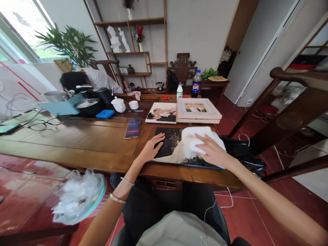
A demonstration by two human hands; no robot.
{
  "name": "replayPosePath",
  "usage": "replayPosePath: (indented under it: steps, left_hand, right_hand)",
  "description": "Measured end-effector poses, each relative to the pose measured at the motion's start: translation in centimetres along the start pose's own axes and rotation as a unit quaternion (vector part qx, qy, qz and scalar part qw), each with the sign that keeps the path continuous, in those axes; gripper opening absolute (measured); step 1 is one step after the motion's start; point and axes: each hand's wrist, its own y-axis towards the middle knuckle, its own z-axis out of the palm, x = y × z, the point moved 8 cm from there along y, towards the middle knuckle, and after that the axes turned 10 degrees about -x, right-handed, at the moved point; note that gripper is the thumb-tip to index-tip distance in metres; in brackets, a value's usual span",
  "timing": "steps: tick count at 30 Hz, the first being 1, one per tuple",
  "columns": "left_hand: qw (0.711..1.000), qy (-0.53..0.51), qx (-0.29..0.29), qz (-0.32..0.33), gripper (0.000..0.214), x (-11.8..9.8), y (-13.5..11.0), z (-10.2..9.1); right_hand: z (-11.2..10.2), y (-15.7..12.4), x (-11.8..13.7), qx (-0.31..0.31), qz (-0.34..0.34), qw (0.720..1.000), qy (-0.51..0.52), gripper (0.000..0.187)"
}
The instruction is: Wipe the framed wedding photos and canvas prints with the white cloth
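A dark photo panel (169,138) with a pale gown printed on it lies flat at the table's front edge. My left hand (151,147) rests on its left edge, fingers stretched out and holding nothing. Over the panel's right part is a folded white towel (191,134). My right hand (211,150) grips the towel from above and presses it against the panel; its fingers are slightly blurred. The towel and my right hand hide much of the panel's right half.
Behind the panel lie a photo print (162,113) and stacked white frames (215,111). A phone (132,128), white teapot (118,104), orange-handled scissors (166,97), white bottle (179,91) and cola bottle (196,83) are around. Another person (99,78) leans at the far left. A bag-filled basket (96,205) stands below.
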Motion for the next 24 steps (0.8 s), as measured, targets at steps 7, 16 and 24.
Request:
replayPosePath:
  steps: [7, 16, 24]
  left_hand:
    - [1.000, -0.006, -0.006, -0.002, 0.035, -0.1, 0.0, -0.1]
    - [1.000, -0.001, -0.007, -0.003, 0.035, 0.0, 0.0, 0.1]
    - [1.000, -0.003, -0.004, -0.003, 0.036, 0.1, -0.1, 0.1]
  right_hand:
    - [1.3, 4.5, -3.1, -0.014, 0.037, 0.998, -0.058, 0.032]
    - [1.0, -3.0, 9.5, 0.067, -0.044, 0.997, 0.014, 0.034]
    - [1.4, 1.0, 6.4, 0.045, -0.030, 0.998, 0.028, 0.038]
